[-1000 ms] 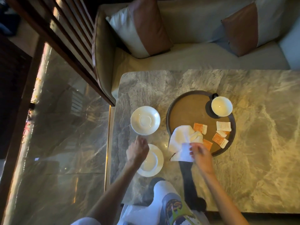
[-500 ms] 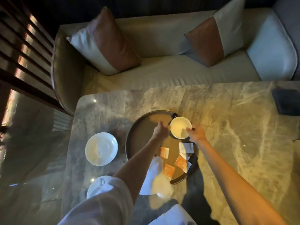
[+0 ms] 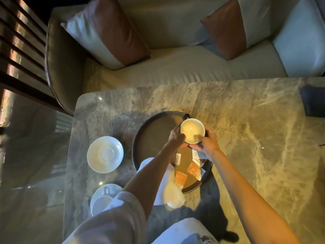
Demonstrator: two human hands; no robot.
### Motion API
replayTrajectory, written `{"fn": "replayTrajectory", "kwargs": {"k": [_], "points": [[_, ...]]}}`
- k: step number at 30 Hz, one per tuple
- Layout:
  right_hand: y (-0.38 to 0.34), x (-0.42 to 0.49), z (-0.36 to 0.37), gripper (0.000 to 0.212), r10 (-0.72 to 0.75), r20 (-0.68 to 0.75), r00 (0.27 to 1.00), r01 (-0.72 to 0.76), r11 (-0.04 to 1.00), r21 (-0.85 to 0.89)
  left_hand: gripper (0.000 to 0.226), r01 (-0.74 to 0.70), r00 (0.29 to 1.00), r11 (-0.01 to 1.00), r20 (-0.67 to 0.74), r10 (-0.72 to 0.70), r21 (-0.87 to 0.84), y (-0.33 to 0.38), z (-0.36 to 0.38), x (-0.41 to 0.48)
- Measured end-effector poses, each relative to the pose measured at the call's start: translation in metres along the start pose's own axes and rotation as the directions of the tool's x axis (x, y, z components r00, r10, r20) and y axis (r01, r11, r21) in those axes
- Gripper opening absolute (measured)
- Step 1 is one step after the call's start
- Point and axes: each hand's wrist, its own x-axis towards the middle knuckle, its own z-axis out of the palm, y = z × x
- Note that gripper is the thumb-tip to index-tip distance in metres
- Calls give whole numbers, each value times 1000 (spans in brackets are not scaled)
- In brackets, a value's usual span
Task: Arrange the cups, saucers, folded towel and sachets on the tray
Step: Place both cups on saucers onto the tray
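A round dark tray (image 3: 153, 124) sits on the marble table (image 3: 246, 138). At its far right edge a white cup (image 3: 192, 130) with a dark handle is held from both sides: my left hand (image 3: 175, 138) grips its left rim, my right hand (image 3: 207, 143) its near right rim. Several orange and white sachets (image 3: 193, 170) lie on the near part of the tray. A white folded towel (image 3: 168, 191) hangs over the tray's near edge, partly hidden by my left forearm. An empty white saucer (image 3: 105, 154) lies left of the tray. Another cup on a saucer (image 3: 103, 196) stands at the near left.
A beige sofa (image 3: 175, 71) with two brown and white cushions runs along the far side of the table. A dark flat object (image 3: 313, 101) lies at the table's far right edge. A glass floor panel and slatted wooden rail are on the left.
Both hands left the towel and the near cup and reached onto the tray. They have now closed around the white cup at its far edge. The camera shifted forward.
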Motion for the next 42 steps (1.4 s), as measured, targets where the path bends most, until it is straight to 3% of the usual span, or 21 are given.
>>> {"fn": "replayTrajectory", "kwargs": {"k": [5,14,19,22,24,30,42], "points": [[-7,-29,37,32,16,188,982,-18,1000,7,55,-11,1000,991,24,14,-134,-3,-72,-28],[51,-81,215,32,45,377,925,-23,998,-62,60,-2,977,949,-202,-66,-316,-65,-248,-93],[86,-93,271,30,80,363,928,-41,993,-114,72,-74,965,990,-259,40,-124,-88,-299,-109],[98,-94,282,33,107,321,941,-75,991,-109,71,-113,970,994,-215,113,11,-96,-313,-109],[104,-95,285,33,125,287,950,-99,990,-102,83,-144,973,986,-170,156,81,-103,-318,-107],[122,-90,291,40,177,258,950,-162,983,-81,85,-70,989,991,-122,84,111,-112,-327,-102],[130,-88,293,47,222,259,940,-207,975,-86,63,-43,994,978,-88,62,205,-123,-330,-94]]}}
